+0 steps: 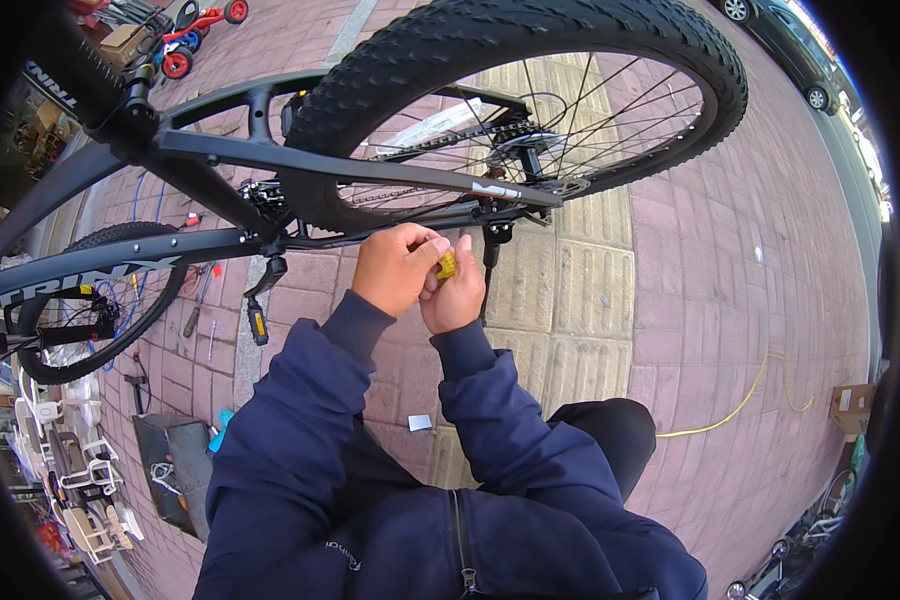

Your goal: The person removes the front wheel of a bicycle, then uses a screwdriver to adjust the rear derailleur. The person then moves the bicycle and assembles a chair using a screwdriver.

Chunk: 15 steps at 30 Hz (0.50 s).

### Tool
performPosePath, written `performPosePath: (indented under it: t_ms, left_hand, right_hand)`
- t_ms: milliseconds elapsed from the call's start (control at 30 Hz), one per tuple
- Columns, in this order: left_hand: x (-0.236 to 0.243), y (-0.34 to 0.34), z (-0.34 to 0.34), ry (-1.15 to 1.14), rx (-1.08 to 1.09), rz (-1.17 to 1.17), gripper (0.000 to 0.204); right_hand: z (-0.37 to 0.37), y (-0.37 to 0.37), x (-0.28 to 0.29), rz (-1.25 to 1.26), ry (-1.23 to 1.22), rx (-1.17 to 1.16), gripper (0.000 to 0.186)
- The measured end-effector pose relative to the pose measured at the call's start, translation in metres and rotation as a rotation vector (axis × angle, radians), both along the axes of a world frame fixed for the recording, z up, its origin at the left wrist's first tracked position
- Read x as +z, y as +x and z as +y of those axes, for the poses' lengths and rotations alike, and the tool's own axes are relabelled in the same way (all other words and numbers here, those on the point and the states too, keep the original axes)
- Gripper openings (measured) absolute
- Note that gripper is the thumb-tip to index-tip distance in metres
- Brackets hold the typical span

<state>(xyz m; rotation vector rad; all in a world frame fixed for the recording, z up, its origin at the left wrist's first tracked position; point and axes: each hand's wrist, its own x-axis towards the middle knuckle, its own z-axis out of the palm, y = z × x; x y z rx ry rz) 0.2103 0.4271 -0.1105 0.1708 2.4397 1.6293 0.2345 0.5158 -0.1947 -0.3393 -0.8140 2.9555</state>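
Observation:
My left hand [392, 272] and my right hand [457, 297] meet just below the rear axle of a black bicycle [330, 165]. Between their fingers is a small yellow piece [447, 265] with a ridged look; its exact kind does not show. Both hands are closed around it, and the fingers partly hide it. Above them rises the bicycle's rear wheel [540, 28], with a knobby tyre. A pedal [258, 322] with a yellow strip hangs from the crank to the left of my hands.
A small white card [420, 423] lies on the brick paving in front of me. At the left are a screwdriver [192, 321], a dark open bag [170, 465] and a stack of white and brown parts [75, 470]. A yellow hose [720, 421] and a cardboard box [852, 407] are at the right.

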Motion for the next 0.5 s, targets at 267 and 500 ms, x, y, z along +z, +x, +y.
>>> performPosePath:
  t_ms: [267,500]
  left_hand:
    - [-0.004,-0.013,-0.009,-0.069,0.066,0.225,0.023]
    - [-0.044,-0.018,0.011,-0.203,-0.088,0.374,0.032]
  right_hand:
    - [0.002,-0.002,-0.001,-0.173,0.181,0.117,0.049]
    - [0.012,0.004,-0.042,-0.214,0.307,0.165,0.037]
